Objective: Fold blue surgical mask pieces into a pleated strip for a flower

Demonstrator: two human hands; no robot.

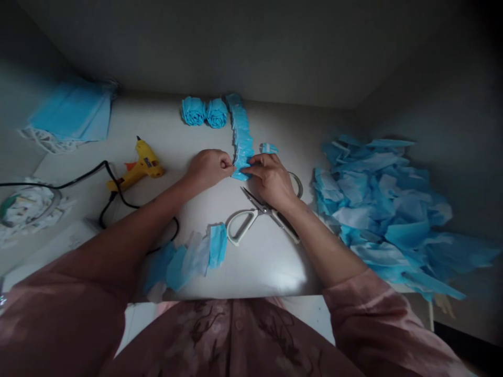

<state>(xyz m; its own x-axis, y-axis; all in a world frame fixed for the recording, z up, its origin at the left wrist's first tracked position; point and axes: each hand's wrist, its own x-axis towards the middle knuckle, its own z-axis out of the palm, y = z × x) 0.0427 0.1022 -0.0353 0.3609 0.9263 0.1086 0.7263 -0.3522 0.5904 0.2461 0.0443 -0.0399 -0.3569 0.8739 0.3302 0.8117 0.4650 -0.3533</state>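
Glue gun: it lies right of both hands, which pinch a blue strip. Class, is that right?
No. The head view shows the glue gun left of both hands; left hand and right hand do pinch the blue strip.

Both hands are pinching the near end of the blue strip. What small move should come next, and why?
Probably curl that end inward. The left hand and right hand both pinch the strip at its near end, the rest lies straight, and two rolled rosettes of the same blue sit by its far end.
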